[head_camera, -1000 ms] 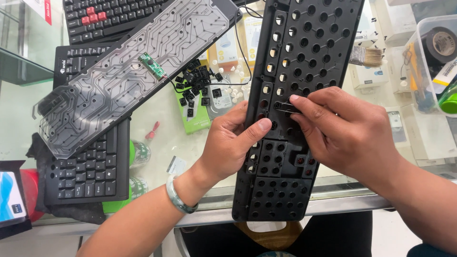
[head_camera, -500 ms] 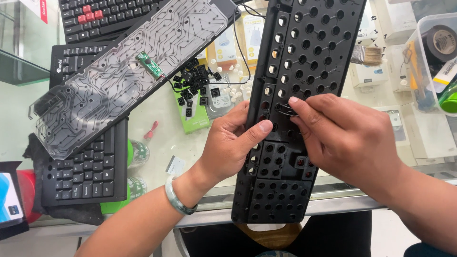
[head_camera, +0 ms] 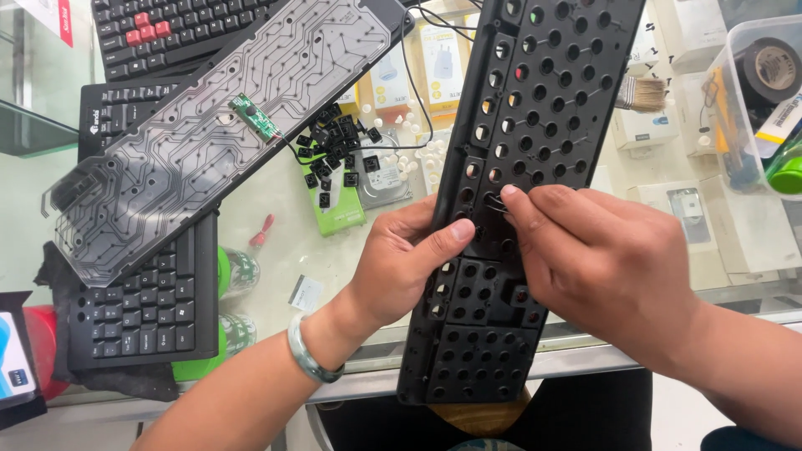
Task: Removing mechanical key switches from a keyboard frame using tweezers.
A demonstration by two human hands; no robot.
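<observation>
A black keyboard frame full of round holes lies tilted across the glass counter, its near end over the counter's edge. My left hand grips its left edge, thumb on top. My right hand rests on the frame's middle, its fingertips pinching a thin metal wire clip at one of the holes. A pale green bangle sits on my left wrist.
A clear circuit membrane sheet with a small green board lies over black keyboards at left. Loose black keycaps and white rubber domes are scattered at centre. A brush, small boxes and a plastic tub with tape stand at right.
My right hand's fingertips have shifted slightly up the frame at the wire clip. My left hand keeps its grip on the frame's edge.
</observation>
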